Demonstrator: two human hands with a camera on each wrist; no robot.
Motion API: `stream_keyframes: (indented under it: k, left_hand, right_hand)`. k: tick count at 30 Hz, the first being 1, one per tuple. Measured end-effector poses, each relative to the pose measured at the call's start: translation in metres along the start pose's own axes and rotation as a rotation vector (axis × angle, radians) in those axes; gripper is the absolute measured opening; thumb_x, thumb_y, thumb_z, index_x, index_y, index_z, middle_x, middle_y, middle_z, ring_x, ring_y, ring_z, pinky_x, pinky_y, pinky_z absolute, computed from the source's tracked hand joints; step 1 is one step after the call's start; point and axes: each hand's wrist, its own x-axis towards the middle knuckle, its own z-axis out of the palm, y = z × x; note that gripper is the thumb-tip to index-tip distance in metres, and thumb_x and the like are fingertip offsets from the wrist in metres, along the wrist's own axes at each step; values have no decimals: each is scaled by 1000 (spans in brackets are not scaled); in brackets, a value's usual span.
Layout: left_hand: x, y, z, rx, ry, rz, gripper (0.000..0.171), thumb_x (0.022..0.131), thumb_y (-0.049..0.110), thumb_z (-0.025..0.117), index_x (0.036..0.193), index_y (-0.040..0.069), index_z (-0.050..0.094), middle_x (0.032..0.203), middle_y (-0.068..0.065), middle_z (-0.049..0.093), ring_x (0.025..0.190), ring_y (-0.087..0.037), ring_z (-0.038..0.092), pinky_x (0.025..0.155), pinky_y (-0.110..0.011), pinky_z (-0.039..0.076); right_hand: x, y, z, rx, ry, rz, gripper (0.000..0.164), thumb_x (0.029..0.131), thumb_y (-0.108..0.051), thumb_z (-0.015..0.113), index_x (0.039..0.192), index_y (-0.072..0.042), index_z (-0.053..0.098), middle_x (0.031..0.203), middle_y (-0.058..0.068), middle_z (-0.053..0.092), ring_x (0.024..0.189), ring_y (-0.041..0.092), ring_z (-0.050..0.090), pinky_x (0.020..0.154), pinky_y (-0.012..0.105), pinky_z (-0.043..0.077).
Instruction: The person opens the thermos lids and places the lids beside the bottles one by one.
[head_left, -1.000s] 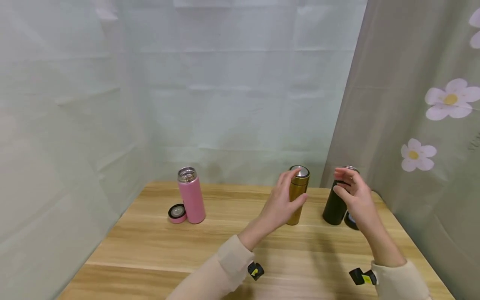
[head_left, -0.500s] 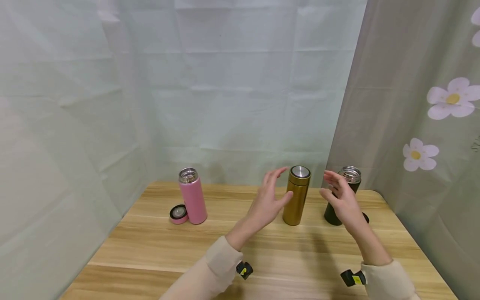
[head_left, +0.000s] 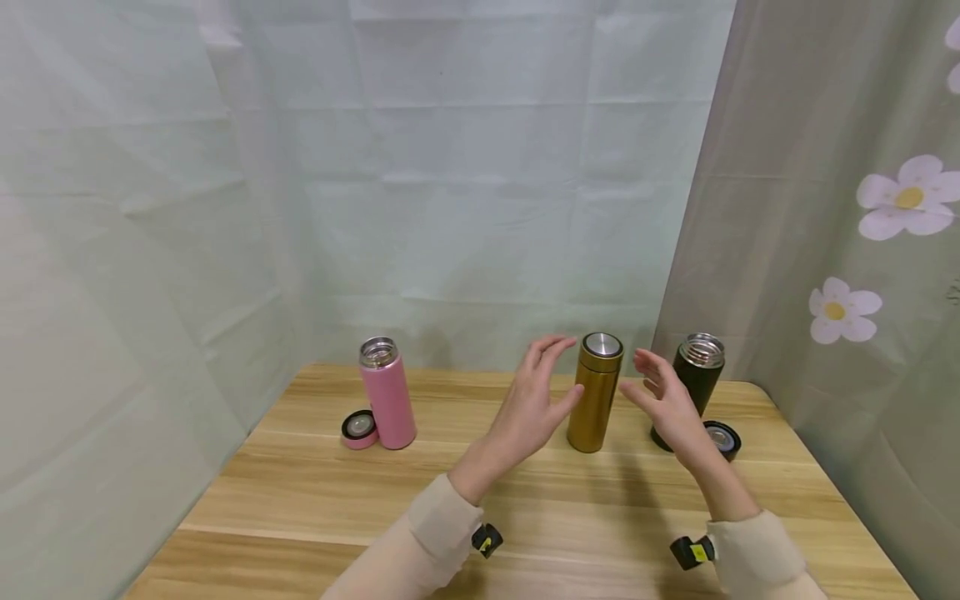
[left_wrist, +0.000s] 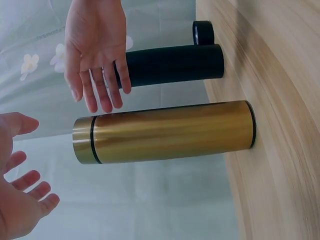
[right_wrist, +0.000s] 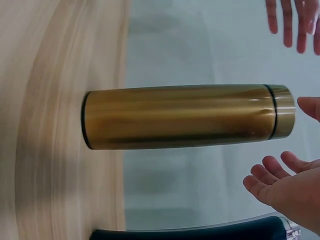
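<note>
Here a glossy, black-ringed gold bottle (head_left: pixel 594 404) stands between left hand (head_left: pixel 523 408) and right hand (head_left: pixel 671 410), fingers (left_wrist: pixel 88 91) apart

Nothing I can read here. Faint script (head_left: pixel 953 290) on the flowered curtain (head_left: pixel 772 217), cut off at the head view's right edge, too small to make out. Yellow patches (head_left: pixel 699 553) on my black wrist devices (head_left: pixel 681 553): can't resolve any characters on either.
</note>
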Motion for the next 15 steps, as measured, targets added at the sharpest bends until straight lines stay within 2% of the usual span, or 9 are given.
stream_keyframes:
  k: [6,15]
  left_hand:
    - [-1,-2,3,72,-3,34,60,101,20,71,155,15,44,155,-9,41,140,-29,46,112,-48,45]
    - [2,-7,7,104,-20,27,61,102,23,70,156,17,42,157,-9,40,141,-28,46,111,-48,46]
  right_hand:
    - [6,10,4,-13,-36,44,82,103,-30,67,164,-2,19,166,27,25,153,48,22,121,65,21]
    - [11,21,10,4,-66,56,87,102,-32,68,165,-2,16,167,27,22,154,48,21,122,64,19]
